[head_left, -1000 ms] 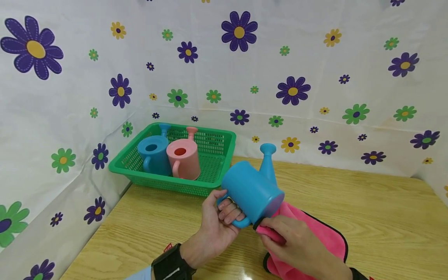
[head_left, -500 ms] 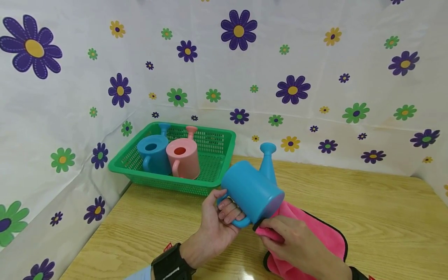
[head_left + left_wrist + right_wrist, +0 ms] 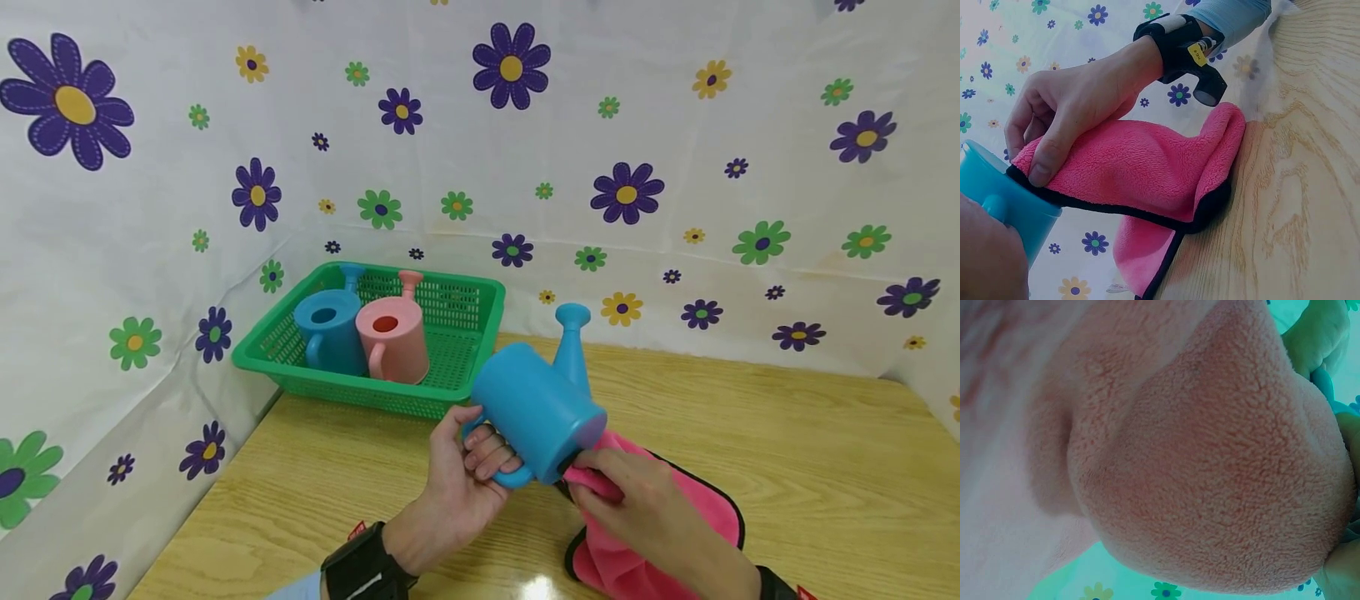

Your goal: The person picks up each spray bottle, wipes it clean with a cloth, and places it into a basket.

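My left hand (image 3: 468, 479) grips the handle of a blue watering can (image 3: 536, 408), held tilted over the table with its base turned to the right and its spout pointing up. A pink cloth (image 3: 708, 508) with black edging is pinched in my right hand (image 3: 641, 500), its bunched edge pressed at the can's base. The rest of the cloth hangs down onto the table. In the left wrist view, the thumb and fingers hold the cloth (image 3: 1135, 162) at the can (image 3: 1029, 219). Cloth (image 3: 1222, 462) fills most of the right wrist view and hides much of the right hand.
A green plastic basket (image 3: 360, 392) stands at the back left of the wooden table (image 3: 810, 450). Inside it are another blue watering can (image 3: 337, 333) and a pink watering can (image 3: 401, 346), side by side. A flower-patterned sheet (image 3: 450, 150) hangs behind and along the left.
My right hand has shifted slightly right and up with the cloth, from the can's lower edge onto its base. The left hand and can have barely moved.
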The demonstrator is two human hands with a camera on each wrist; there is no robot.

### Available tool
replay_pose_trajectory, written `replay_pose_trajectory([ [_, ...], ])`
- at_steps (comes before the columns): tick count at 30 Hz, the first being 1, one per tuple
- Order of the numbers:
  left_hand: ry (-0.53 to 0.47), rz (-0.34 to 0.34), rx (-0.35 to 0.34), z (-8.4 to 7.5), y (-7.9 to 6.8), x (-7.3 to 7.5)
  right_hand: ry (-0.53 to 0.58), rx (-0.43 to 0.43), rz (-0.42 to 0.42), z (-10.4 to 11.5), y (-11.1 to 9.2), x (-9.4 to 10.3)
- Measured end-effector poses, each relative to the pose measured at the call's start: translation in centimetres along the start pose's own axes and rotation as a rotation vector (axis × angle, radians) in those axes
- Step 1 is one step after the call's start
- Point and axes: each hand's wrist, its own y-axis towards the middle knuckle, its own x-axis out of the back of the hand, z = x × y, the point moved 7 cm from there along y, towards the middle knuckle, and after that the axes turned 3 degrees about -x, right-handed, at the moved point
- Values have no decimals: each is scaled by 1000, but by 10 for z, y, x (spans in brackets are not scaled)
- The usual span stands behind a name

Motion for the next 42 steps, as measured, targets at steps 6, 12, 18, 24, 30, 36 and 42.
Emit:
replay_pose_trajectory([
  [6,3,15,14,0,0,1,-22,-36,-37,-9,-1,4],
  [12,3,17,17,0,0,0,-15,-67,-71,-14,0,10],
  [18,0,11,19,0,-1,1,-45,-115,-121,-19,2,17],
  [24,12,5,22,0,-1,4,-98,-202,-184,-27,2,24],
  [30,-13,5,27,1,0,5,-93,-249,-217,-30,2,30],
  [36,-42,4,26,2,0,5,-90,-254,-206,-29,4,29],
  [42,-53,5,20,2,0,5,-96,-239,-173,-29,3,25],
])
